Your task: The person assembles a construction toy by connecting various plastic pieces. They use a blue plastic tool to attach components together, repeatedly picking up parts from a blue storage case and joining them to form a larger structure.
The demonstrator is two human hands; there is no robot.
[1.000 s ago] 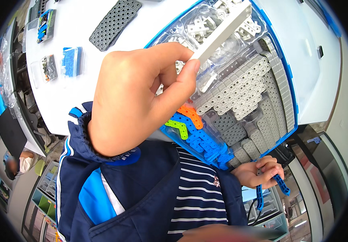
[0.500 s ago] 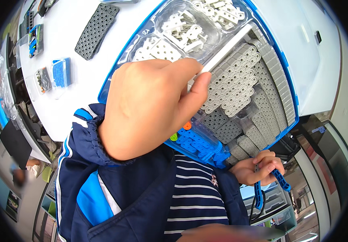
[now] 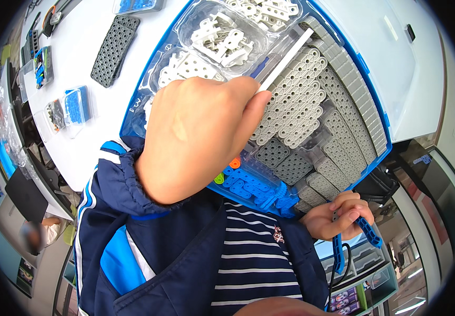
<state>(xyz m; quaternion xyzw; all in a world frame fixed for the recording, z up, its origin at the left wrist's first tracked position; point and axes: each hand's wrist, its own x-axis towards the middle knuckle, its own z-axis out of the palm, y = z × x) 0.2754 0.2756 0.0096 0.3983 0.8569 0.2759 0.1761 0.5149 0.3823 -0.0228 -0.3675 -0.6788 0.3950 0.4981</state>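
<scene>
Over the blue-rimmed parts case, my left hand is closed, with thumb and forefinger pinching a thin white strip. The strip slants away beside rows of light grey perforated beams. A bit of dark blue shows next to it; its kind is unclear. At the case's near right corner, my right hand is closed on blue bent beams whose two arms stick out below the fingers. A small grey piece shows between those fingers, partly hidden.
Clear trays of white connectors fill the case's far left, and blue parts its near side. Left on the white table lie a dark grey perforated plate and a small box of blue pieces. Another person is at far left.
The view has shifted slightly. The white strip has turned and looks narrower, uncovering the dark blue bit beside it. Both hands keep their grip, the right nearly still.
</scene>
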